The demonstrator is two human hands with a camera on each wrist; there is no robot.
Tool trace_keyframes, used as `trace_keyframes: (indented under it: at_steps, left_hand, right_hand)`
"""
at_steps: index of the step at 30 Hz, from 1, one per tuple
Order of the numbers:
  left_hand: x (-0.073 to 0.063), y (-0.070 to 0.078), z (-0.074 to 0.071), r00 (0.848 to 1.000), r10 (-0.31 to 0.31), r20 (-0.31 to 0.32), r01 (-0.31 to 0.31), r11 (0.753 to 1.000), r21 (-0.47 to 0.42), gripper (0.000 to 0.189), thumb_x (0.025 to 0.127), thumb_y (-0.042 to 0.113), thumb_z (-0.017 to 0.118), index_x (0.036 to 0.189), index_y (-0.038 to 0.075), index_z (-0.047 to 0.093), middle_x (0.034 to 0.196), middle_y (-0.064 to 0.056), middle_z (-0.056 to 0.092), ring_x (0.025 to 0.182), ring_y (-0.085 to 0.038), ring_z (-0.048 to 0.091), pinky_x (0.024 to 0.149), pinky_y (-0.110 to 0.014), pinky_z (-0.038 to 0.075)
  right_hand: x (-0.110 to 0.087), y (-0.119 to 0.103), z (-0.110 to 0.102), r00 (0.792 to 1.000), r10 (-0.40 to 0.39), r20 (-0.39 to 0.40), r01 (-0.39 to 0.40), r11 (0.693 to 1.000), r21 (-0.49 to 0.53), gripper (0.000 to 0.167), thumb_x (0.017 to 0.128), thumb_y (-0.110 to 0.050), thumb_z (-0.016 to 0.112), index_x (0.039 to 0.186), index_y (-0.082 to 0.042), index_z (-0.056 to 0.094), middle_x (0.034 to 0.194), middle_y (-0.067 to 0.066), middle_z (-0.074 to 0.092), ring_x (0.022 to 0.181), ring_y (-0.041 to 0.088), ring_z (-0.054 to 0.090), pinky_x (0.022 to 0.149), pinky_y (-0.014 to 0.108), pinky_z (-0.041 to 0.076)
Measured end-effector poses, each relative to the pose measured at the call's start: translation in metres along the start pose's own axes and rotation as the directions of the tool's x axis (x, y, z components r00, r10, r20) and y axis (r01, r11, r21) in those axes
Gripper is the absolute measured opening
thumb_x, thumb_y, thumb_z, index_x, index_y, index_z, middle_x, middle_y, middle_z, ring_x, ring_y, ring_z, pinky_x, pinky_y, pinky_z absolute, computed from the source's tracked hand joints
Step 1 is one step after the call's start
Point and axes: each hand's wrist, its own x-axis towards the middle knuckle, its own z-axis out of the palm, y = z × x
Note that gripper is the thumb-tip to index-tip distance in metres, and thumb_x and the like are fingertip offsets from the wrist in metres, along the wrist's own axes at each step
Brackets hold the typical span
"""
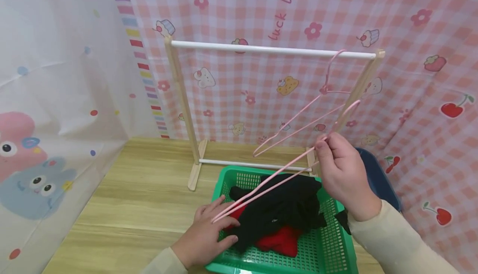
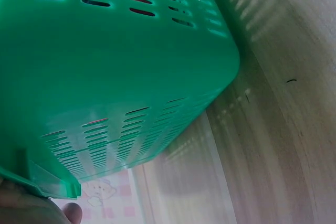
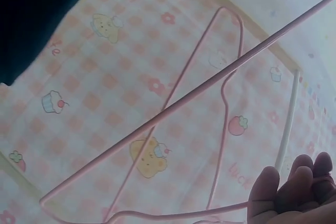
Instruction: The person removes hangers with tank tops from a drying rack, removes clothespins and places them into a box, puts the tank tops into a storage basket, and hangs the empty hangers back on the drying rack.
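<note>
My right hand [image 1: 345,172] pinches a pink clothes hanger [image 1: 284,168] just below its hook. The hanger slants down to the left over the basket, and its far end overlaps my left hand [image 1: 205,234] in the head view. Loosely bent, the left fingers [image 1: 228,240] reach over the basket's left rim beside the clothes. A black garment [image 1: 280,207] lies in the green basket [image 1: 220,187], on top of a red garment [image 1: 280,240]. In the right wrist view, the held hanger [image 3: 184,103] crosses in front of a second one.
A second pink hanger [image 1: 298,112] hangs by its hook near the right end of the rack's white rod [image 1: 261,50]. The rack's wooden posts [image 1: 183,99] stand behind the basket. A dark blue bin [image 1: 379,178] is at the right, by the checked curtain [image 1: 429,112].
</note>
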Motion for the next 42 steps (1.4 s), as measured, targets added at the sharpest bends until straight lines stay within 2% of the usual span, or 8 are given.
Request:
trace_keyframes:
  at_steps: [8,17,23,28,35,42]
  left_hand:
    - [0.001,0.001,0.000,1.000,-0.021,0.003,0.021,0.999,-0.039,0.017,0.098,0.037,0.074,0.113,0.030,0.075,0.163,0.000,0.046,0.161,-0.034,0.022,0.119,-0.069,0.021]
    - [0.001,0.003,-0.002,1.000,-0.024,0.012,0.024,0.999,-0.028,0.017,0.097,0.038,0.074,0.112,0.032,0.075,0.163,-0.001,0.047,0.161,-0.035,0.023,0.118,-0.068,0.023]
    - [0.000,0.002,-0.002,1.000,-0.021,0.022,0.021,1.000,-0.011,0.021,0.099,0.040,0.072,0.118,0.032,0.073,0.163,-0.003,0.048,0.161,-0.036,0.023,0.119,-0.069,0.022]
    - [0.001,0.001,-0.003,0.998,-0.040,0.038,0.042,0.998,-0.044,0.023,0.099,0.040,0.072,0.120,0.032,0.073,0.162,-0.005,0.049,0.161,-0.036,0.021,0.120,-0.069,0.020]
    - [0.000,0.001,-0.002,1.000,-0.024,0.019,0.025,0.999,-0.047,0.022,0.099,0.038,0.073,0.119,0.031,0.074,0.165,-0.002,0.046,0.161,-0.035,0.021,0.119,-0.069,0.020]
    - [0.000,0.000,-0.002,1.000,-0.017,0.015,0.017,0.999,-0.047,0.021,0.099,0.038,0.072,0.119,0.030,0.074,0.164,-0.002,0.046,0.161,-0.034,0.022,0.119,-0.069,0.022]
  right_hand:
    - [0.015,-0.007,0.004,0.997,-0.059,0.045,0.059,0.998,-0.009,0.018,0.107,0.000,0.053,0.092,-0.003,0.062,0.084,0.001,0.051,0.076,0.008,0.043,0.068,0.023,0.035]
    - [0.028,-0.014,0.010,0.990,-0.107,0.093,0.117,0.986,-0.116,0.015,0.107,-0.004,0.054,0.094,0.000,0.060,0.083,0.007,0.052,0.077,0.012,0.042,0.068,0.026,0.035]
    - [0.038,-0.018,0.016,0.987,-0.135,0.091,0.150,0.973,-0.178,0.015,0.107,-0.005,0.055,0.094,0.001,0.059,0.087,0.013,0.055,0.081,0.021,0.047,0.070,0.031,0.035]
    - [0.046,-0.021,0.019,0.976,-0.187,0.110,0.205,0.960,-0.192,0.015,0.106,-0.004,0.055,0.093,0.003,0.057,0.088,0.016,0.055,0.081,0.029,0.049,0.073,0.036,0.037]
    - [0.059,-0.022,0.021,0.981,-0.150,0.121,0.170,0.969,-0.179,0.017,0.109,-0.005,0.050,0.097,0.005,0.059,0.086,0.015,0.054,0.081,0.028,0.049,0.073,0.037,0.037]
    - [0.071,-0.011,0.020,0.988,-0.096,0.120,0.118,0.974,-0.194,0.019,0.109,-0.006,0.048,0.101,0.007,0.059,0.091,0.019,0.056,0.084,0.031,0.050,0.074,0.039,0.037]
